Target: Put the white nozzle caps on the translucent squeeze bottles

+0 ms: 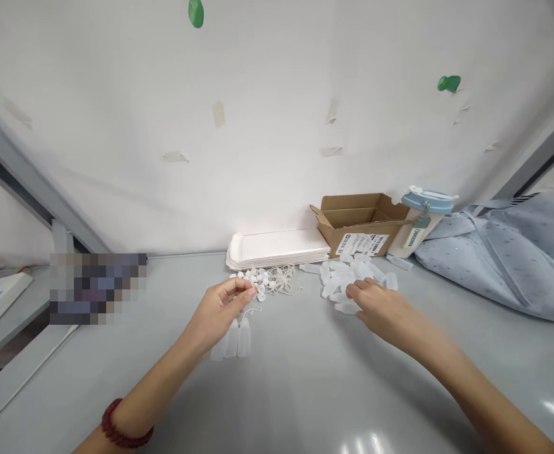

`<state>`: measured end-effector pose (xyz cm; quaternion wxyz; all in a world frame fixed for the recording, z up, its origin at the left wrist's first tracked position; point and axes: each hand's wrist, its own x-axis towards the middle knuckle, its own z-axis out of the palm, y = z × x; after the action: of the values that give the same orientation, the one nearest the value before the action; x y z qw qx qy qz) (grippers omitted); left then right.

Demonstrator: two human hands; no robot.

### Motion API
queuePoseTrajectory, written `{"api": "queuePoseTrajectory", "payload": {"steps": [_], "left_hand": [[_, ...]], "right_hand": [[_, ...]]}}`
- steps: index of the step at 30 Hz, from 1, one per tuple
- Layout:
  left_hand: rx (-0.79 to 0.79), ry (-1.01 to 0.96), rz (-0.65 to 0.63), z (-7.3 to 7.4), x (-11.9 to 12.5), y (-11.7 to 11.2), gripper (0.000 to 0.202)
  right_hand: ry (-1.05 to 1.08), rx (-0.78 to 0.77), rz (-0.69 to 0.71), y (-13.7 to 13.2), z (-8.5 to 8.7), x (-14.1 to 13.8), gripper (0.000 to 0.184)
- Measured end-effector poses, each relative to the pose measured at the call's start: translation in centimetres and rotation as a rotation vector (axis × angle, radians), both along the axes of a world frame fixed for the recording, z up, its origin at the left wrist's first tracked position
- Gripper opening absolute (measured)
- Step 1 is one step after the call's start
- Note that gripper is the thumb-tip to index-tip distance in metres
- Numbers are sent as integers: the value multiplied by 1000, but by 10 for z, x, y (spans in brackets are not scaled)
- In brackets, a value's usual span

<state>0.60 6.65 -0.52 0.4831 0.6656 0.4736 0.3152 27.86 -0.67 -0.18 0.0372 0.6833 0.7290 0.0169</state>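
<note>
Presently, the left hand (pixel 227 306) pressed its fingertips together beside small white discs (pixel 260 277); the right hand (pixel 369 302), its grip unclear, touched translucent plastic sleeves (pixel 341 280) toward the desk's (pixel 296 378) back edge.

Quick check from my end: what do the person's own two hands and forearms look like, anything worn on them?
The left hand and right hand are bare, with no gloves. No sleeve shows on either forearm. The left forearm wears a dark red, ridged band near the wrist; no band shows on the right. Nail details are too small to tell.
</note>
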Motion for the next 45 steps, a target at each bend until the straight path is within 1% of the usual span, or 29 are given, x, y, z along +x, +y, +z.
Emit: {"api": "queuePoseTrajectory", "payload": {"steps": [2,5,8,11,14,16,21,25,28,34,41,43,45], "left_hand": [[18,5,40,-2,-3,-7,28],[50,5,84,-2,-2,-14,29],[66,-4,79,-1,4,-21,25],[66,-38,16,-2,10,-31,21],[50,-59,-52,-2,15,-40,21],[37,-74,-87,-1,16,-44,21],[28,-116,-122,0,16,-48,19],[49,-109,-152,-2,17,-50,15],[35,-113,-160,-5,19,-51,13],[7,-127,-134,-8,21,-51,14],[182,-1,-143,-9,22,-52,9],[165,-4,-161,-8,21,-51,11],[100,-41,-199,-6,20,-49,14]], "right_hand": [[-11,-22,-12,1,-2,3,19],[-22,-73,-31,2,-4,4,19],[7,-94,-1,1,-3,-1,19],[155,-53,91,-4,-2,-15,20],[397,62,214,-11,-3,-34,23],[516,128,277,-15,-7,-47,25],[634,143,381,-21,-18,-63,26],[680,166,381,-22,-20,-65,23],[698,186,382,-23,-21,-66,22],[706,183,403,-24,-26,-69,23],[747,154,395,-25,-30,-70,27],[777,158,393,-26,-30,-71,30],[809,175,388,-27,-31,-72,34]]}}
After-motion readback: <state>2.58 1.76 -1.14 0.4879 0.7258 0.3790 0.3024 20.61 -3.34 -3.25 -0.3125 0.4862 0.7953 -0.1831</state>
